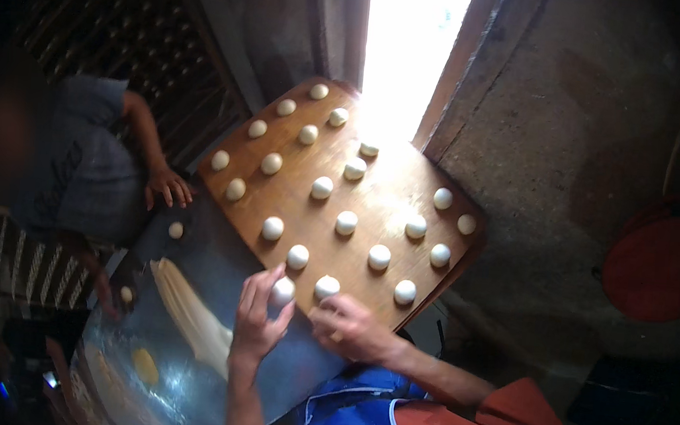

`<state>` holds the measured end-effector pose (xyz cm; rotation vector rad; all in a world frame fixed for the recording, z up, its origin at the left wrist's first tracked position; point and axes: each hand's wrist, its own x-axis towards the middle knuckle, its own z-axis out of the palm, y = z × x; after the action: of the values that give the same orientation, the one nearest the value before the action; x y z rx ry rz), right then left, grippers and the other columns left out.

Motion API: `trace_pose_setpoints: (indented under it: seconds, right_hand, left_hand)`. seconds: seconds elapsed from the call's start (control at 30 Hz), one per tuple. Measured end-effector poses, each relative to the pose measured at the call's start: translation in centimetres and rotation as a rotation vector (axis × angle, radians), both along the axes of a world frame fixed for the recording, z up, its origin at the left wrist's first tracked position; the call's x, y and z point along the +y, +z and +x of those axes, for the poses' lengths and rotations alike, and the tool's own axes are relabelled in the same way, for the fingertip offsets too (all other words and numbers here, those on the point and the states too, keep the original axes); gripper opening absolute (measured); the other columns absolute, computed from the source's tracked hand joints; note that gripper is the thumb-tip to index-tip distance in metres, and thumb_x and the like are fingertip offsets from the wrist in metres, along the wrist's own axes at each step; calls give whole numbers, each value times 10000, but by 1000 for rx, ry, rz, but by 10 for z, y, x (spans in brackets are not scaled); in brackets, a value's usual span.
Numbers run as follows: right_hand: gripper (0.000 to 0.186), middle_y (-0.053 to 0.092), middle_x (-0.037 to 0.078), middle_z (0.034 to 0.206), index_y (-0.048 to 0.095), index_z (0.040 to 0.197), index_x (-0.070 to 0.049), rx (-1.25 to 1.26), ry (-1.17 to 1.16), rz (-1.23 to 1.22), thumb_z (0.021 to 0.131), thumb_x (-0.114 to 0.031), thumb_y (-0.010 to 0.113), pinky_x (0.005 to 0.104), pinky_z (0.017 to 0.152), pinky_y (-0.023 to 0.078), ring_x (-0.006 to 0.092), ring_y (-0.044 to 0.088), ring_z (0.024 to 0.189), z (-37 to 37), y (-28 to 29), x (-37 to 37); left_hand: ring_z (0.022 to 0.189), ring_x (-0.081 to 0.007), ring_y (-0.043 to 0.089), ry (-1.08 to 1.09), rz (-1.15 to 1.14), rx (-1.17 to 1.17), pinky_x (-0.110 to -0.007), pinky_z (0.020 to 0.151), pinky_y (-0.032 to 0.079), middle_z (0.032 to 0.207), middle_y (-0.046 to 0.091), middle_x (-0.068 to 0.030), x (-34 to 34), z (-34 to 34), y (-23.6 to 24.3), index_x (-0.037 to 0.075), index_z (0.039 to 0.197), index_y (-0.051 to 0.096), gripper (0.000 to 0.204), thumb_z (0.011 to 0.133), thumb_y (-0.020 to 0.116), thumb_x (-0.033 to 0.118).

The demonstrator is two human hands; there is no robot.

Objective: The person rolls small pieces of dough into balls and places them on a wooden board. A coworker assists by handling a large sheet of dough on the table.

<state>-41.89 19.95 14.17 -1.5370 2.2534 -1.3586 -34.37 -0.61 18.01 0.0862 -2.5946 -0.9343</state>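
A round white dough ball (283,291) sits between the thumb and fingers of my left hand (255,318), at the near corner of a wooden board. My right hand (349,327) is beside it over the board's near edge, its fingers curled in. Whether anything is inside those fingers is hidden. Just past them another dough ball (327,287) rests on the board. The wooden board (359,278) carries several similar balls spread in loose rows. Left of my hands, a long strip of pale dough (188,312) lies on the metal table (226,243).
A co-worker in a grey shirt (96,161) stands at the left, one hand (168,185) near the board's edge. Two small dough pieces (176,230) and a flat yellowish piece (145,366) lie on the table. A bright doorway (413,50) opens beyond; a red round object (651,269) is far right.
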Motion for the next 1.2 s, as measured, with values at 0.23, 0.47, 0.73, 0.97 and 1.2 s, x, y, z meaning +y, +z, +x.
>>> trace_pose_setpoints:
  seconds: [0.23, 0.47, 0.73, 0.97, 1.2]
  right_hand:
    - [967, 687, 122, 1056, 401, 1533, -25, 353, -702, -352, 766, -285, 929, 390, 742, 542, 275, 671, 865, -216, 13, 45]
    - [964, 600, 136, 1204, 344, 1546, 17, -177, -651, -154, 854, -449, 826, 456, 1029, 426, 309, 592, 1135, -153, -43, 32]
    - [1078, 185, 115, 1734, 234, 1667, -107, -1984, 646, 66, 931, -883, 96, 454, 1294, 98, 290, 106, 1606, 31, 9, -69]
    - [989, 415, 169, 1630, 450, 1559, -27, -1501, 752, 232, 1013, -778, 110, 533, 1224, 246, 322, 318, 1540, 92, -7, -78]
    - [972, 528, 216, 1528, 520, 1481, -3, -1290, 518, 200, 1017, -774, 153, 532, 1158, 348, 346, 436, 1465, 139, -2, -77]
  left_hand:
    - [1215, -373, 585, -105, 190, -81, -487, 1063, 476, 1261, 613, -183, 91, -229, -85, 48, 1555, 363, 840, 828, 783, 56]
    - [1489, -400, 387, -47, 357, 108, -492, 1211, 327, 1582, 412, -269, 105, -133, -50, -2, 1557, 350, 813, 882, 753, 205]
    - [1588, -420, 172, 239, -194, -61, -622, 1260, 19, 1696, 229, -250, 26, 101, -69, 53, 1627, 270, 927, 986, 545, 662]
    - [1584, -442, 152, 893, -176, -394, -727, 1219, 19, 1715, 176, -209, -44, 199, -140, 116, 1647, 268, 749, 1036, 565, 430]
    - [1604, -395, 119, 1400, -252, -226, -707, 1225, -32, 1710, 237, -183, -244, 306, -118, 170, 1643, 297, 662, 1080, 439, 487]
